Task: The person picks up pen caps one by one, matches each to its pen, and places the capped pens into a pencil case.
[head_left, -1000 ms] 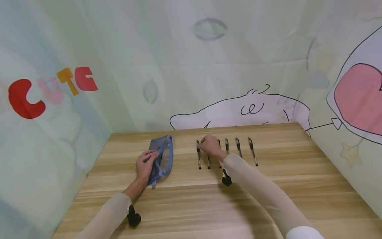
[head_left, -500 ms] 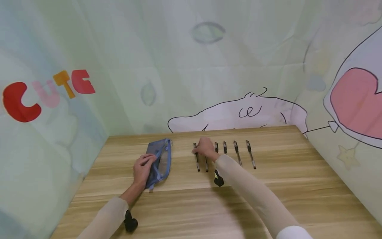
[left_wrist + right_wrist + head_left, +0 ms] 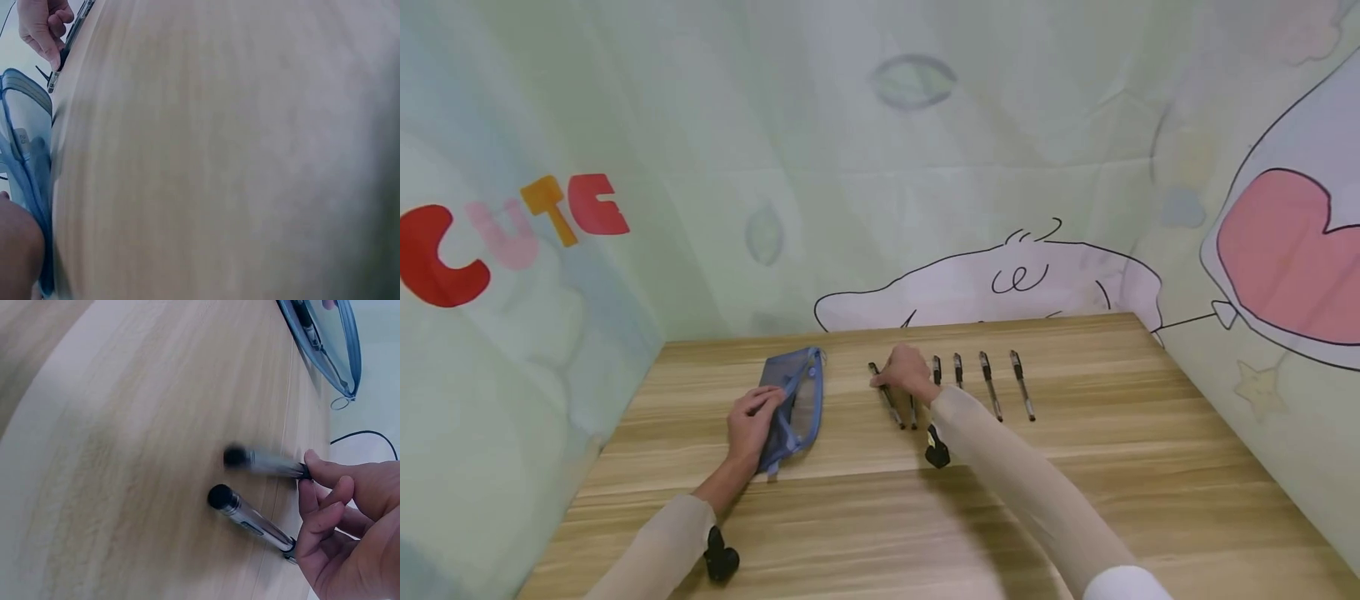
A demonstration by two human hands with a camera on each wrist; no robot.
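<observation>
Leftmost pen (image 3: 891, 405) has swung aslant: clear barrel, black ends. Right hand (image 3: 906, 371) pinches it near its far end, left hand (image 3: 750, 422) grips see-through blue pouch (image 3: 806, 407).

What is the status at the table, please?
Left hand holding open pouch. Right hand pinching pen. Another pen close beside; nothing seen between held pen and pouch.

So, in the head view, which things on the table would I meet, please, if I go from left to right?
Blue mesh pouch, tilted pen in the right hand, second pen partly behind that hand, third pen, fourth pen, fifth pen, rightmost pen.
</observation>
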